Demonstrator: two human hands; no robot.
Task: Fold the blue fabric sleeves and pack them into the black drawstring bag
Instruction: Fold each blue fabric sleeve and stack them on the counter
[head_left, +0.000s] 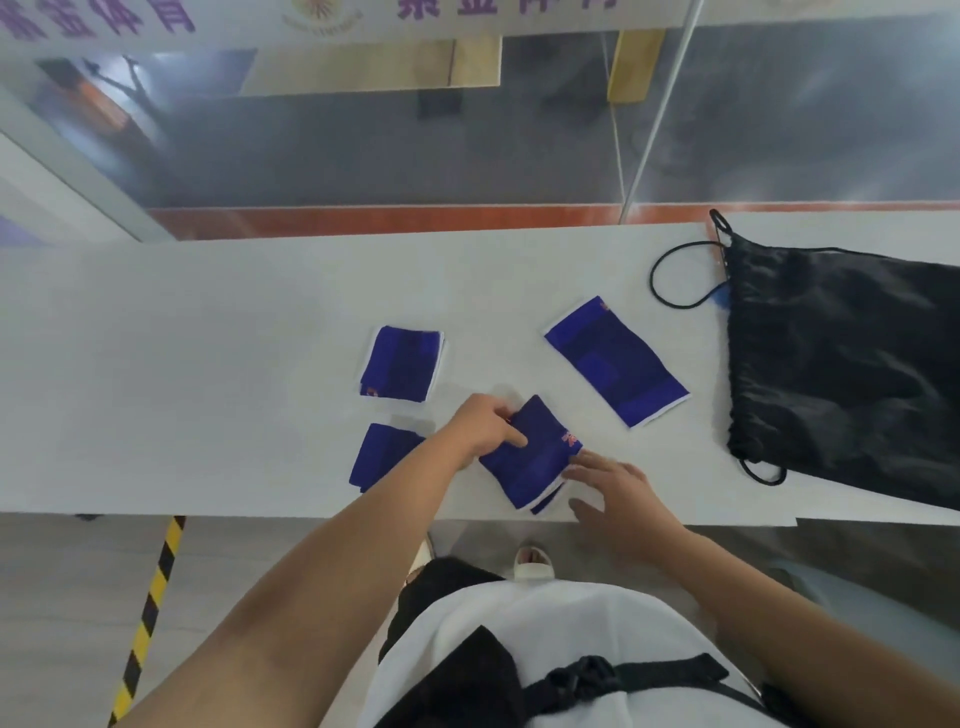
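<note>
Left hand (488, 426): closed on the far-left corner of the sleeve in hand (530, 462), with the fingers curled over the cloth and the thumb laid on top.
Right hand (613, 483): open, fingers straight and spread, tips set at the right side of the same sleeve; nothing is gripped.
Sleeve in hand: doubled over and lying askew by the near edge of the bench (208, 364), with layered white hems shown at its near corner.
Near folded sleeve (382, 457): just to the left, by the near edge, partly hidden under the left forearm.
Far folded sleeve (402, 364): beyond that one, mid-bench, squared up.
Unfolded sleeve (615, 361): laid flat and slanted, between the hands and the bag.
Black drawstring bag (841, 374): flat at the right end of the bench, its gathered mouth turned toward the sleeves and its cord (675, 280) looped near the far edge.
Material: knit blue cloth with white hems and an orange mark; the bag is thin and crinkled, with a slight sheen.
Handling: the sleeves are judged light, soft and springy, so a fold may reopen unless pressed flat. Hold is best taken at the stacked hem edges, all layers pinched together.
</note>
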